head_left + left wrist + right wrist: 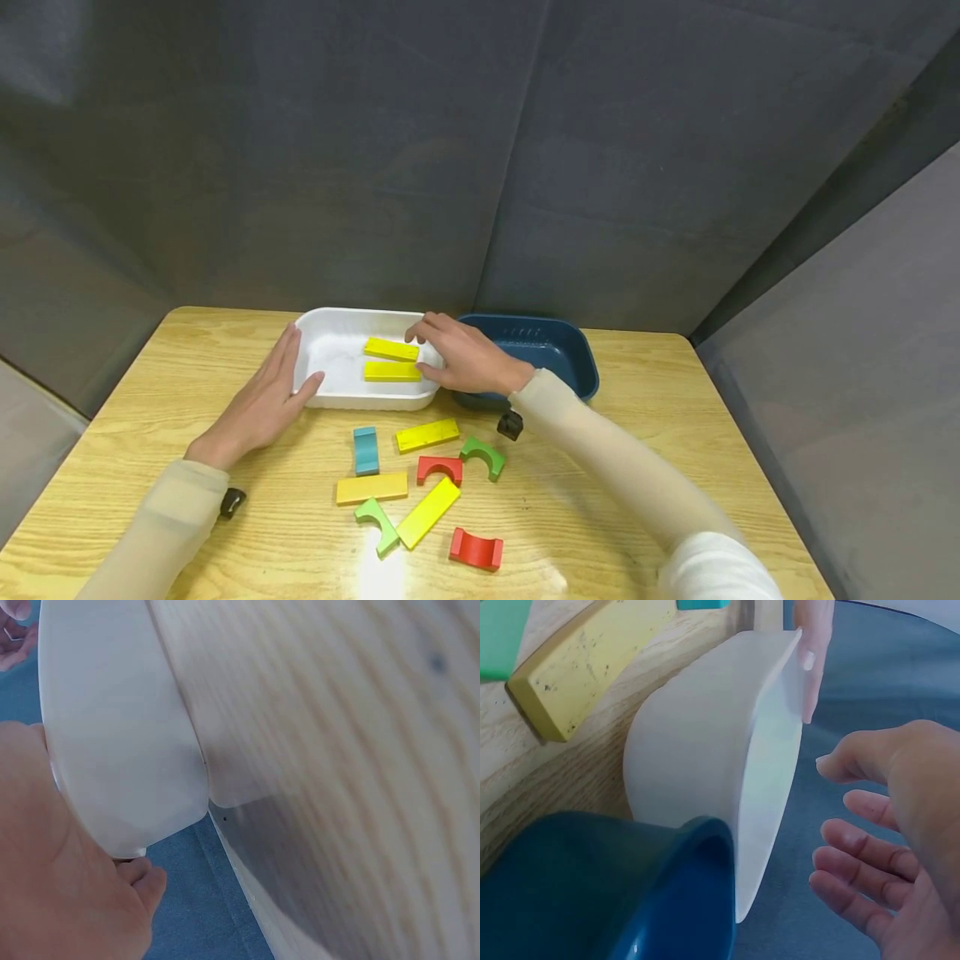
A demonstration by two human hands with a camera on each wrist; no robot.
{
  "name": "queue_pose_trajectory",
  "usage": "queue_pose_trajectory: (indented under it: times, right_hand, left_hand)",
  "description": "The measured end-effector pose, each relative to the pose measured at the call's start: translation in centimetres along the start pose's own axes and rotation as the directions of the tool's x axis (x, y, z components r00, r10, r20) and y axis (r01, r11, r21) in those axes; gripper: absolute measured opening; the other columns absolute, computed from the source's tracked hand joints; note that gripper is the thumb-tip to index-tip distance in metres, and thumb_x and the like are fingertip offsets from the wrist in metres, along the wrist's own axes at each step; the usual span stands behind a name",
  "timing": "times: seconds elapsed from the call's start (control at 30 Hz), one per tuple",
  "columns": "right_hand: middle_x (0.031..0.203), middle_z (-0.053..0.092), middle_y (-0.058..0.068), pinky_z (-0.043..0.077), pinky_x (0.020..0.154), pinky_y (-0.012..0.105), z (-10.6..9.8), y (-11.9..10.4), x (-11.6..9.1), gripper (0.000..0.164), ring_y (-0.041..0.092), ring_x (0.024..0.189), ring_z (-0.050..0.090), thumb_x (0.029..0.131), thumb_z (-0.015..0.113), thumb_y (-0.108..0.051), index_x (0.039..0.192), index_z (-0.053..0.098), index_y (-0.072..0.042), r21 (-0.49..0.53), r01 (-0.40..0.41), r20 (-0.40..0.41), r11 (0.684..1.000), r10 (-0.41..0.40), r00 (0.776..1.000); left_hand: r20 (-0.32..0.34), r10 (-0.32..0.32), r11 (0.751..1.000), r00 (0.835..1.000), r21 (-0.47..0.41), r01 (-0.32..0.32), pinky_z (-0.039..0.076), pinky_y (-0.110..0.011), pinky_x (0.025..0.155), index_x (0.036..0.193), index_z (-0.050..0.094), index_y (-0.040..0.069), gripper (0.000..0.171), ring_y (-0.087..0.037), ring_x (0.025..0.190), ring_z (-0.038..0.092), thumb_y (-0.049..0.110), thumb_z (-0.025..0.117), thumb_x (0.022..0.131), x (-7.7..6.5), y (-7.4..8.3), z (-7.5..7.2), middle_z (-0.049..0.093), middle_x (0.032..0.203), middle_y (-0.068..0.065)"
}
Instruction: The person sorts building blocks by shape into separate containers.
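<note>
A white basin [337,400] stands at the back of the table, with two yellow blocks [392,372] lying side by side on its floor. Against its left end rests my left hand [262,400], fingers straight along the outside and thumb over the near rim; the left wrist view shows the palm [67,847] beside the white wall. My right hand [472,354] is above the basin's right end, near the yellow blocks. In the right wrist view its thumb and fingers [866,851] are loosely bent and apart, with nothing between them.
A dark blue basin [577,354] adjoins the white one on the right. In front lie a blue block [366,450], several yellow blocks [427,435], red arches [477,550] and green arches [483,457]. Dark cloth [360,167] hangs behind the wooden table [615,500].
</note>
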State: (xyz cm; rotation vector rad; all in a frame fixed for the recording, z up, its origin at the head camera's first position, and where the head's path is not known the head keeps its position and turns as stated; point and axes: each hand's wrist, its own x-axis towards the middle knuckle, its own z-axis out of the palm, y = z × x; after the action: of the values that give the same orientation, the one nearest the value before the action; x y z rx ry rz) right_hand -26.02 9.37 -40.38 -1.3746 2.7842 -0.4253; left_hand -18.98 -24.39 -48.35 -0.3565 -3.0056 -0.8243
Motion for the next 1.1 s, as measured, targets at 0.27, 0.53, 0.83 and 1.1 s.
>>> queue_pose_trajectory:
  times: [0.27, 0.53, 0.83, 1.1]
  right_hand:
    - [0.133, 0.062, 0.006, 0.056, 0.091, 0.032, -0.7, -0.3, -0.9, 0.042, 0.019, 0.107, 0.059, 0.100, 0.077, -0.022, 0.138, 0.063, -0.010, 0.003, 0.014, -0.038, 1.000, -0.014, 0.999]
    - [0.133, 0.062, 0.004, 0.057, 0.095, 0.031, -1.1, -0.2, -2.0, 0.041, 0.020, 0.111, 0.061, 0.101, 0.076, -0.024, 0.138, 0.064, -0.013, 0.021, 0.001, -0.049, 1.000, 0.000, 0.999]
    - [0.132, 0.063, 0.002, 0.057, 0.096, 0.029, -1.5, -1.8, -4.2, 0.039, 0.018, 0.112, 0.060, 0.100, 0.077, -0.022, 0.135, 0.064, -0.012, 0.034, 0.065, -0.067, 0.997, -0.063, 0.996]
    - [0.121, 0.069, 0.002, 0.056, 0.084, 0.023, -0.9, -3.7, -5.8, 0.032, 0.014, 0.096, 0.060, 0.099, 0.079, -0.018, 0.129, 0.070, -0.012, 0.052, 0.113, -0.041, 0.992, -0.111, 0.993]
  left_hand:
    - [-0.005, -0.002, 1.000, 1.000, 0.003, 0.002, 0.017, -0.066, 0.128, 0.170, -0.011, 0.005, 0.091, -0.043, 0.165, 0.002, 0.054, 0.040, 0.113, 0.0, -0.1, 0.1, -0.020, 0.178, -0.005]
    - [-0.012, 0.002, 1.000, 1.000, 0.013, -0.002, 0.018, -0.066, 0.128, 0.170, -0.010, 0.004, 0.091, -0.043, 0.165, 0.003, 0.056, 0.039, 0.113, 0.0, 0.0, -0.1, -0.018, 0.179, -0.009]
    - [-0.007, 0.001, 1.000, 1.000, 0.011, -0.001, 0.018, -0.065, 0.129, 0.170, -0.010, 0.004, 0.091, -0.044, 0.165, 0.004, 0.054, 0.040, 0.113, 0.2, 0.1, -0.1, -0.018, 0.179, -0.010]
    - [-0.009, 0.003, 1.000, 1.000, 0.006, -0.003, 0.017, -0.065, 0.129, 0.171, -0.010, 0.005, 0.092, -0.042, 0.165, 0.003, 0.058, 0.038, 0.112, 0.3, 0.3, 0.0, -0.017, 0.179, -0.009]
